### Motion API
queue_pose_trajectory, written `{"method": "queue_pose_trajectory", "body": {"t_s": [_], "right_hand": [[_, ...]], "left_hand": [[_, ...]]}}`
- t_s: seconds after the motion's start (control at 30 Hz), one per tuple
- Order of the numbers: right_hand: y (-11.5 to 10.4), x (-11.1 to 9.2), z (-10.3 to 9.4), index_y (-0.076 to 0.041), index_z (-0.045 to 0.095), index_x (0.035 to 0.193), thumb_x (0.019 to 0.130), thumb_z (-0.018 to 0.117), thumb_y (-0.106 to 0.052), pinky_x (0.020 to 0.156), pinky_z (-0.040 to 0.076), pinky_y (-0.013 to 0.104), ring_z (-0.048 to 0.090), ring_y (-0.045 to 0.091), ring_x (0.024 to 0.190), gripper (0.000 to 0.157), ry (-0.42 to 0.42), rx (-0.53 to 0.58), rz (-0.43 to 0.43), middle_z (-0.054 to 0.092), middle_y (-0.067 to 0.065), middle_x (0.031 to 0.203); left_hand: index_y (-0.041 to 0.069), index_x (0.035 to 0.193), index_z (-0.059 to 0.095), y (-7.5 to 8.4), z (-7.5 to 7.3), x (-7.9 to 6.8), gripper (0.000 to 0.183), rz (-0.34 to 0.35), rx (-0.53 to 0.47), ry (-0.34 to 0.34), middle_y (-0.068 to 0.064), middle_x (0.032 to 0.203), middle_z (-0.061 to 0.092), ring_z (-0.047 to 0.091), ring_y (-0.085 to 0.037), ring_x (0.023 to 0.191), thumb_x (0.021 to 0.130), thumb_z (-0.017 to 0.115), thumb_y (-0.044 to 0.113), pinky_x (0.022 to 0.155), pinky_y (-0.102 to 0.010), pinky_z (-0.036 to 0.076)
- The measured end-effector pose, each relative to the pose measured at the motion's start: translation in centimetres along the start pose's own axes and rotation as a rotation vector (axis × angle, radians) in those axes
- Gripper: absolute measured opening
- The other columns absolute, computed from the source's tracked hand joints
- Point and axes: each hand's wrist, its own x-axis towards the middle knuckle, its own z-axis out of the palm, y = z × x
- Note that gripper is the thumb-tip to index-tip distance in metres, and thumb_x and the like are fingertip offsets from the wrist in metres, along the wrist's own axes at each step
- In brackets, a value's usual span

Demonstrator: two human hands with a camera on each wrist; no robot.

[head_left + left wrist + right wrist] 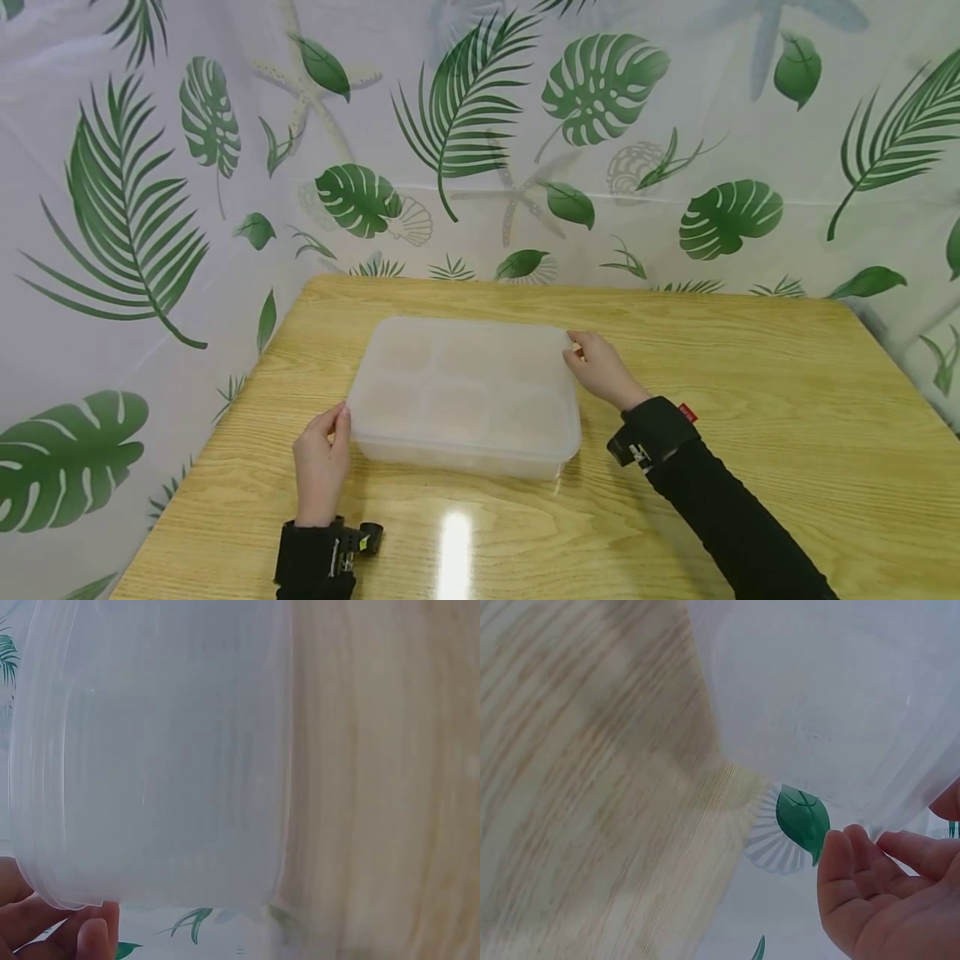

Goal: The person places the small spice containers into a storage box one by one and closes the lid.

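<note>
A translucent white plastic storage box (457,460) sits on the wooden table, its lid (465,383) in place on top. Several compartments show faintly through the lid. With thumb and fingertips my left hand (322,454) pinches the lid's rim at the left side. At the far right corner, my right hand (600,367) pinches the rim too. The left wrist view has the box's side wall (172,780) filling much of it, with curled fingers (94,937) at the corner. In the right wrist view, bent fingers (840,862) meet the rim below the box wall (810,697).
The wooden table (765,400) stretches out to the right and in front of the box. Behind and to the left hangs a white cloth (480,242) printed with green leaves. Dark sleeves and wrist-worn cameras (652,433) are on both arms.
</note>
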Motion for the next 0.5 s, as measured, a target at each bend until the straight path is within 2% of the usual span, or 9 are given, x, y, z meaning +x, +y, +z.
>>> {"method": "queue_pose_trajectory", "body": {"t_s": [0.37, 0.5], "right_hand": [[0.26, 0.28, 0.13, 0.018, 0.032, 0.127, 0.093, 0.041, -0.008, 0.085, 0.040, 0.047, 0.044, 0.040, 0.104, 0.043, -0.003, -0.006, 0.006, 0.038, 0.034, 0.122], [0.27, 0.25, 0.16, 0.017, 0.032, 0.128, 0.094, 0.041, -0.009, 0.086, 0.040, 0.047, 0.044, 0.040, 0.106, 0.044, -0.005, 0.009, 0.006, 0.037, 0.033, 0.124]], "left_hand": [[-0.009, 0.104, 0.061, 0.08, -0.02, -0.05, 0.026, -0.026, 0.000, -0.005, -0.022, 0.096, 0.061, 0.057, -0.030, 0.085, 0.090, 0.050, 0.010, 0.066, -0.041, 0.048], [-0.008, 0.106, 0.061, -0.03, -0.14, -0.06, 0.028, -0.036, -0.016, -0.029, -0.022, 0.097, 0.061, 0.057, -0.029, 0.088, 0.092, 0.049, 0.013, 0.068, -0.041, 0.048]]}}
